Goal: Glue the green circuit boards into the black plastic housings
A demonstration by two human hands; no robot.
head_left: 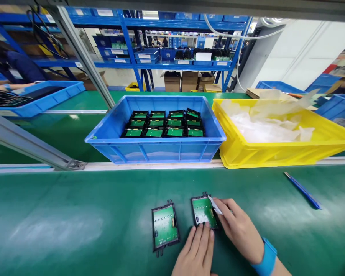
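Left hand (197, 249) flat on board (204, 211), right grip (237, 226) pinching white strip (215, 206)

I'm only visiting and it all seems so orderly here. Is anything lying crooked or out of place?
Little stands out. In the blue bin the far-right green board sits tilted against the neat rows. A blue pen lies loose and slanted on the green belt. The two boards by the hands, left and right, lie flat.

On the green counter (74, 222), the left hand (197, 249) presses the near edge of a black-framed green circuit board (203, 211). The right hand (238, 228), at its 3 o'clock, pinches a small white label (215, 205). A second identical board (165, 227) lies at 9 o'clock.
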